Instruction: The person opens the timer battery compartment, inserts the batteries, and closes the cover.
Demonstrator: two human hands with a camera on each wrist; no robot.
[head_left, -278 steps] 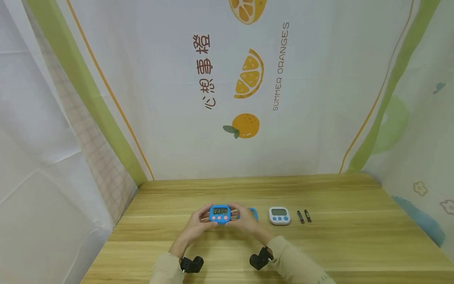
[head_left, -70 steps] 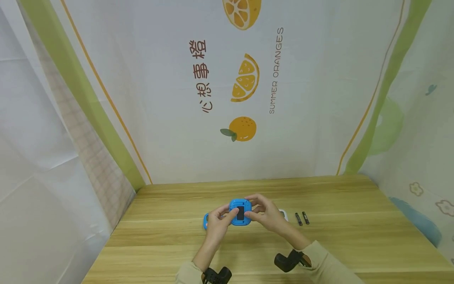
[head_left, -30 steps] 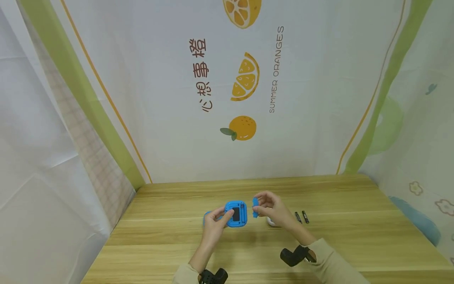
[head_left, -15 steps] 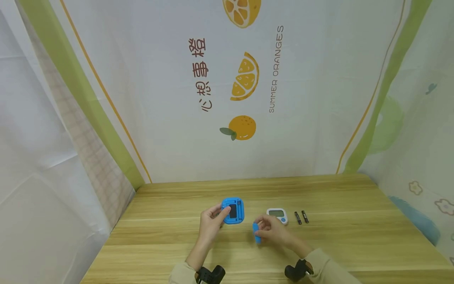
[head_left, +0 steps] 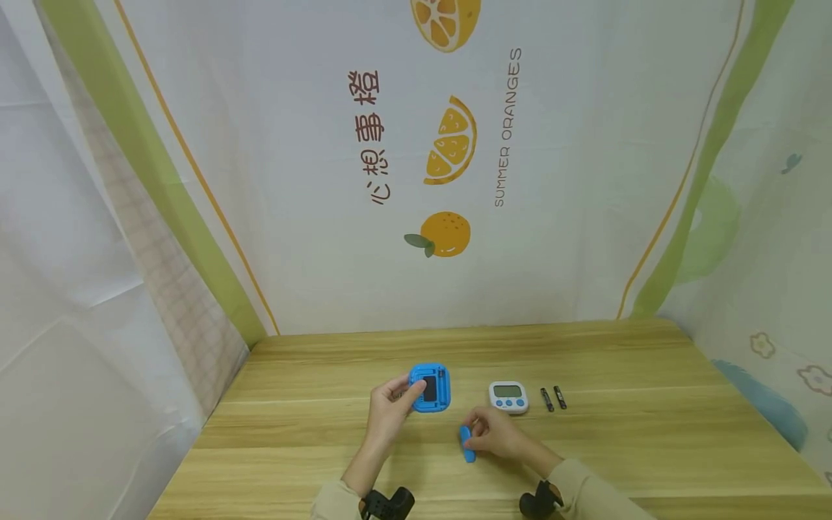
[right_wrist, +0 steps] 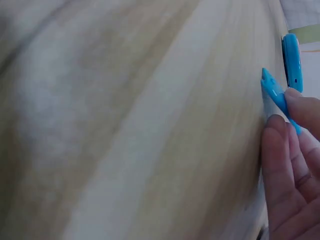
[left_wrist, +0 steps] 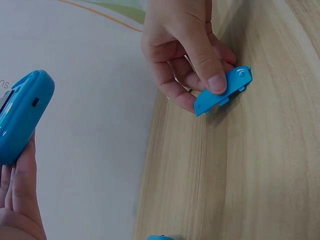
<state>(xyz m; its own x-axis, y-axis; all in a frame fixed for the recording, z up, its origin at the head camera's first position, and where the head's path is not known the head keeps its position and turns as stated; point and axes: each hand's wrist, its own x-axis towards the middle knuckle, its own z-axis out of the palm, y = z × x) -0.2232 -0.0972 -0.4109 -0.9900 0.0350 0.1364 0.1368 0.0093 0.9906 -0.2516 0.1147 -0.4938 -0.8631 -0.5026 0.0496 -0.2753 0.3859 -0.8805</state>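
Observation:
My left hand [head_left: 386,412] holds a blue digital timer [head_left: 432,391] with its back toward me, thumb on the dark panel. The battery compartment along its right side is uncovered. My right hand [head_left: 499,435] pinches a narrow blue battery cover [head_left: 469,455] between thumb and fingers, low over the table. Small tabs show along one edge of the cover [left_wrist: 231,86] in the left wrist view. In the right wrist view a blue timer [right_wrist: 292,62] appears beyond the cover. A second blue timer is mostly hidden behind my left hand in the head view.
A white timer [head_left: 508,398] with blue buttons lies face up beyond my right hand. Two small dark batteries [head_left: 553,399] lie to its right on the wooden table [head_left: 624,404]. A white curtain printed with oranges [head_left: 445,234] hangs behind the table.
Earlier both hands held another blue timer face up, then this one, back up. My right hand has pulled off the battery cover and lowered it toward the table, nearer me.

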